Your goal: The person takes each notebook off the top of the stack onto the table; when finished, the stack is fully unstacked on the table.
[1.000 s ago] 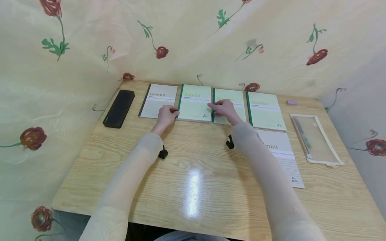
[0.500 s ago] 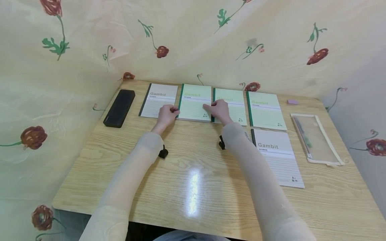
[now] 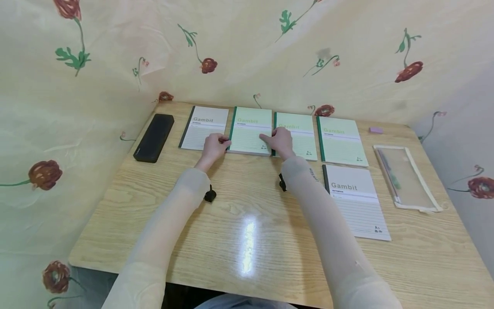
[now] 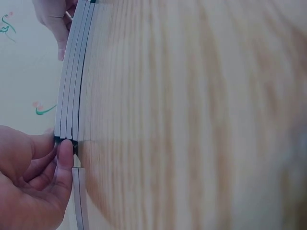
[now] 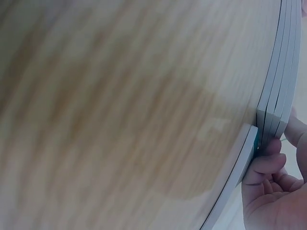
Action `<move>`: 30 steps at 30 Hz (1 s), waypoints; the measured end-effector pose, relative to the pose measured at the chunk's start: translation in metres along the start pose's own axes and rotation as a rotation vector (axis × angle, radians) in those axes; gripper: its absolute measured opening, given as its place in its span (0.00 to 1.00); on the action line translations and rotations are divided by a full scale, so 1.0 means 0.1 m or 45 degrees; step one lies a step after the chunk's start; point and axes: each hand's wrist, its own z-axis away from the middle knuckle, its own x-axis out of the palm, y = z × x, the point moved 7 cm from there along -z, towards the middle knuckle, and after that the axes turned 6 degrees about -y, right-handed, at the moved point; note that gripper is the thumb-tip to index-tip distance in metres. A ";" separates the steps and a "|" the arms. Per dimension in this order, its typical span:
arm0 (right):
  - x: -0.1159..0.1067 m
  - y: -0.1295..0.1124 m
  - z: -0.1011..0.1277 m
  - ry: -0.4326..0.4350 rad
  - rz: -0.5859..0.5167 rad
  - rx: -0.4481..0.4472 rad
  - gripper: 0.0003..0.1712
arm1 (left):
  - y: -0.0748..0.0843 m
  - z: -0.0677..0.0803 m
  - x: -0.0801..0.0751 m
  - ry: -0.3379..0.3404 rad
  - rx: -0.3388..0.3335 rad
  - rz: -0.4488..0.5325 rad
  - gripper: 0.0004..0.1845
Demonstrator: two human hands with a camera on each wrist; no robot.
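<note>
A stack of green notebooks [image 3: 251, 128] lies second in a row at the table's [image 3: 247, 206] far side. My left hand [image 3: 214, 146] pinches its near left corner, thumb on the edges [image 4: 66, 148]. Over at the near right corner, my right hand [image 3: 278, 140] holds the stack, one finger stretched over the cover. The left wrist view shows three notebook edges [image 4: 72, 96] and my left hand [image 4: 33, 182]. In the right wrist view my right hand [image 5: 273, 187] curls against the stack [image 5: 280, 72], beside a single notebook's edge [image 5: 235, 187].
A grey Gambit notebook [image 3: 203, 127] and a black case [image 3: 154, 137] lie left of the stack. Two green notebooks [image 3: 295, 135] [image 3: 341, 139] lie to the right, another grey one [image 3: 355, 201] nearer me. A clear pouch [image 3: 403, 176] and pink eraser [image 3: 375, 130] sit far right.
My right hand slid left from the third notebook's cover to the stack's near right corner, and the arm uncovered the near grey notebook. The left hand stayed put.
</note>
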 end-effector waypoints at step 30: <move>-0.28 0.27 0.07 -0.223 -0.232 0.086 0.29 | 0.03 0.00 -0.01 0.020 0.019 -0.080 0.10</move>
